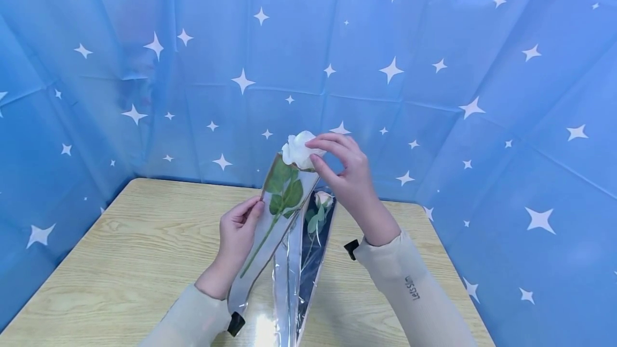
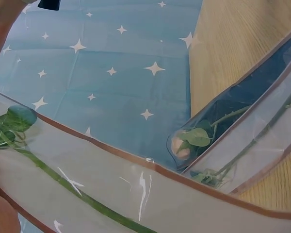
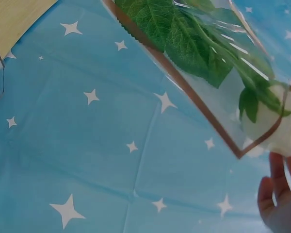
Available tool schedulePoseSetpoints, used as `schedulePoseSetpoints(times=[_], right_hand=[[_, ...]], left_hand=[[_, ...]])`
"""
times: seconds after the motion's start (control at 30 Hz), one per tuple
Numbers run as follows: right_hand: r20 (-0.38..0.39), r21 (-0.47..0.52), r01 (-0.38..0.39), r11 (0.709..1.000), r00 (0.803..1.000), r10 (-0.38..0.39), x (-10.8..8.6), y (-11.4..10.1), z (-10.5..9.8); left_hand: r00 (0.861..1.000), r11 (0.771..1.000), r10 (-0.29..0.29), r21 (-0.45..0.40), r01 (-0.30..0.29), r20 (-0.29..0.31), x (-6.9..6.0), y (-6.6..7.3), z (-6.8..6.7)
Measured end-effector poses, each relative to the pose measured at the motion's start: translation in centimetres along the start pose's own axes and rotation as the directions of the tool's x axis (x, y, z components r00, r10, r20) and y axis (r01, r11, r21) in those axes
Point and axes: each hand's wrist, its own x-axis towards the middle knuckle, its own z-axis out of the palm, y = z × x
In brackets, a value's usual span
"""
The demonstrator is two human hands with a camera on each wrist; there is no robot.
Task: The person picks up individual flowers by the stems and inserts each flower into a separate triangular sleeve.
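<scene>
A white rose (image 1: 300, 150) with green leaves and a long stem stands tilted in a clear, brown-edged flower sleeve (image 1: 262, 240), its bloom out of the top opening. My left hand (image 1: 239, 234) pinches the sleeve's left edge below the leaves. At the bloom, my right hand (image 1: 344, 167) holds the petals between thumb and fingertips. The right wrist view shows those fingers (image 3: 279, 179) against the bloom's underside. In the left wrist view, the sleeved stem (image 2: 82, 194) crosses the foreground, and the left hand is mostly cut off.
On the wooden table (image 1: 168, 229) lie more sleeved flowers: a pale pink rose (image 1: 323, 199) in a dark-backed sleeve (image 1: 313, 261), beside a clear sleeve (image 1: 284, 293). A blue curtain (image 1: 202, 90) with white stars surrounds the table's back and sides.
</scene>
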Motion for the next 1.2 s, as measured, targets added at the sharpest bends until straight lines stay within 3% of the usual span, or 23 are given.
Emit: schedulePoseSetpoints(times=[0.2, 0.43, 0.5, 0.67, 0.87, 1.07, 1.2], right_hand=[[0.016, 0.023, 0.04, 0.999, 0.999, -0.04, 0.1, -0.1, 0.1], [0.051, 0.068, 0.027, 0.997, 0.998, -0.031, -0.2, 0.0, 0.1], [0.056, 0.077, 0.042, 0.996, 0.997, -0.046, -0.3, 0.0, 0.1], [0.043, 0.081, 0.076, 0.994, 0.996, -0.079, -0.3, 0.0, 0.2], [0.022, 0.037, 0.042, 0.998, 0.999, -0.043, -0.4, 0.1, 0.4], [0.077, -0.038, 0.088, 0.995, 0.993, -0.085, -0.7, 0.1, 0.8], [0.06, -0.035, 0.119, 0.992, 0.991, -0.117, -0.7, -0.1, 1.0]], left_hand=[[1.0, 1.0, -0.023, -0.003, 0.023, -0.014, 0.4, 0.4, 0.0], [1.0, 0.999, 0.003, -0.036, -0.004, -0.025, 0.3, 2.8, 0.3], [1.0, 0.999, 0.009, -0.04, -0.01, -0.029, 0.3, 2.9, 0.4], [0.999, 0.999, 0.015, -0.051, -0.016, -0.036, 0.5, 2.2, 0.3], [0.999, 0.998, 0.016, -0.053, -0.019, -0.04, 0.7, 0.5, 0.1], [0.998, 0.998, 0.044, -0.053, -0.046, -0.037, 0.7, 0.3, 0.1], [0.999, 0.998, 0.034, -0.045, -0.035, -0.026, 0.7, 0.4, 0.1]])
